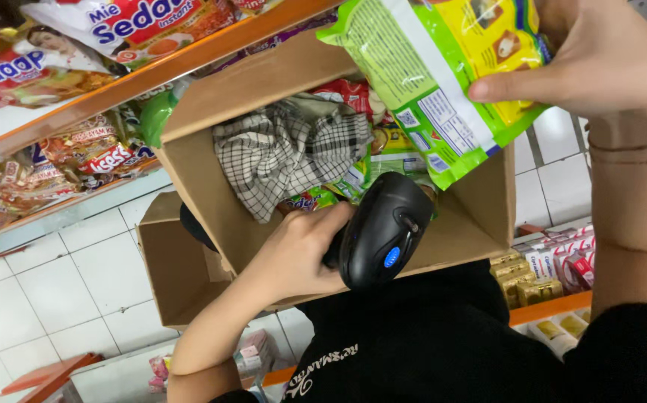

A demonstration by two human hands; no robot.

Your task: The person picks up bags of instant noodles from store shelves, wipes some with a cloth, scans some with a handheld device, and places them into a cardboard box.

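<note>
On the far left, orange-edged shelves (77, 104) carry rows of instant noodle packets (77, 153), stacked flat with their fronts outward so that each kind can be told at a glance. Below them lies a white tiled floor (92, 276).

Just right of the shelves, an open cardboard box (197, 179) sits against the person's body, its flaps folded back so the contents stay within reach of both hands. Inside it a checked cloth (279, 149) lies crumpled over more packets, red, green and yellow, which lie loosely at angles rather than in order.

The left hand (301, 254) is closed firmly round the grip of a black barcode scanner (379, 227), the fingers wrapped about the handle. The scanner's head points up and away from the body, toward the packet above it, and its blue button faces the camera.

Above and to the right, the right hand (599, 60) pinches a green and yellow noodle packet (443, 82), thumb on the near face and fingers behind. The packet is held over the box, its back turned down toward the scanner, apparently so the printed panel faces the reader. The two are near but not touching.

At the lower right, a low shelf (555, 306) holds small boxed goods (525, 280).
</note>
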